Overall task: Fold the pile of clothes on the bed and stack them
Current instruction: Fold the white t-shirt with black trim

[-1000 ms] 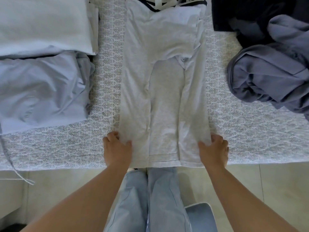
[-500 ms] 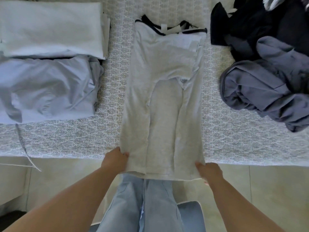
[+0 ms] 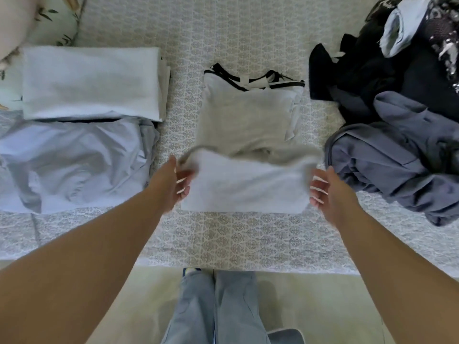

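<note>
Grey shirt [image 3: 246,115] centred on bed [image 3: 248,244], lower half blurred. Left hand [image 3: 173,183], right hand [image 3: 327,192] at its sides, fingers relaxed, grip indeterminate. Folded stack [image 3: 89,83] located left of shirt, unfolded pile [image 3: 397,125] right.

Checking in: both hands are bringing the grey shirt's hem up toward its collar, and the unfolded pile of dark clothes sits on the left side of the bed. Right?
Not quite. The head view shows the unfolded dark pile on the right side of the bed; the folded items are on the left. The rest holds: left hand and right hand grip the grey shirt at its hem, partway toward the collar.
</note>
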